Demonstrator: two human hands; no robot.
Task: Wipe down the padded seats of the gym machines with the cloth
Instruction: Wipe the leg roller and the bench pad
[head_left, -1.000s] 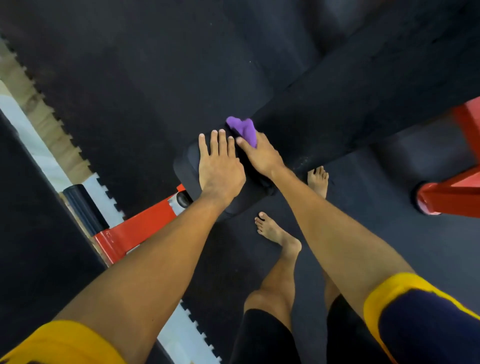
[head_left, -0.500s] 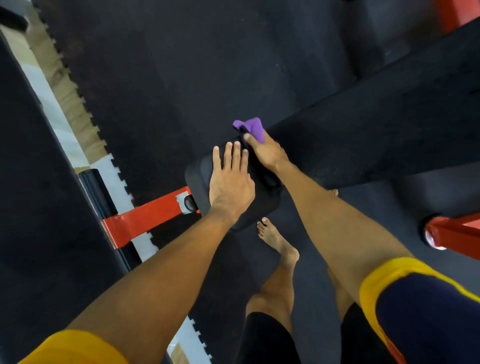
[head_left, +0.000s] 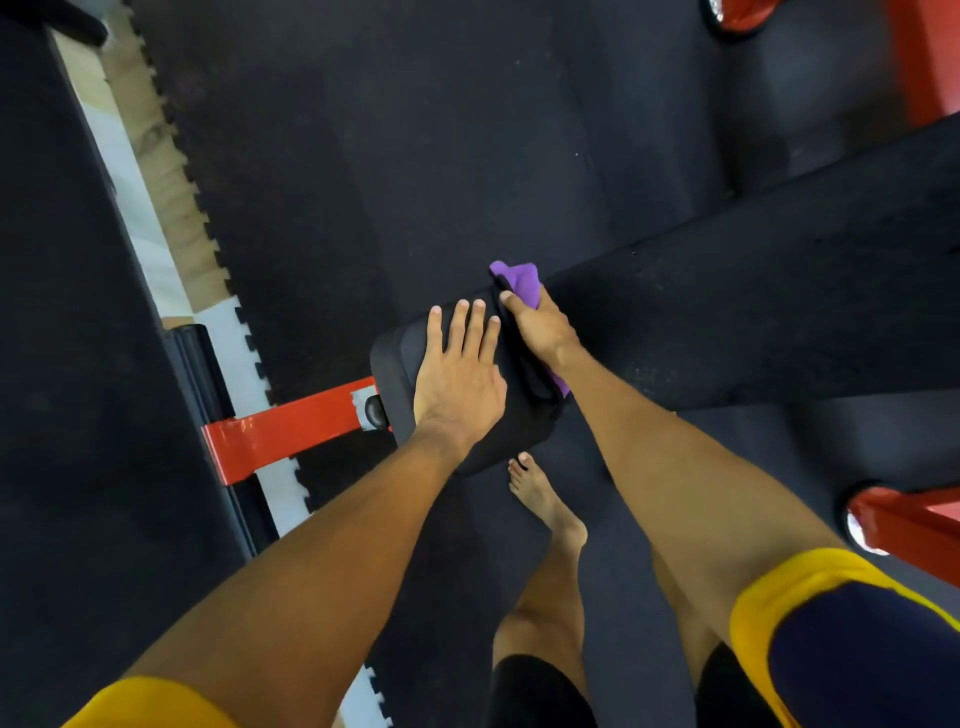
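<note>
A small black padded seat (head_left: 397, 374) sits at the end of a long black bench pad (head_left: 753, 312) that runs up to the right. My left hand (head_left: 460, 374) lies flat on the small seat, fingers straight and spread. My right hand (head_left: 537, 327) holds a purple cloth (head_left: 519, 280) against the gap between the seat and the long pad. Cloth shows beyond my fingertips, and a bit pokes out under my wrist.
A red steel frame bar (head_left: 291, 428) joins the seat from the left. More red frame parts stand at the right edge (head_left: 904, 525) and the top right (head_left: 919, 57). Black rubber floor mats (head_left: 363, 156) surround the bench. My bare foot (head_left: 545, 499) stands just below the seat.
My right hand with the cloth has slid a little up along the gap beside the seat. My left hand stays flat on the seat. The camera has shifted, so the bench sits lower in view.
</note>
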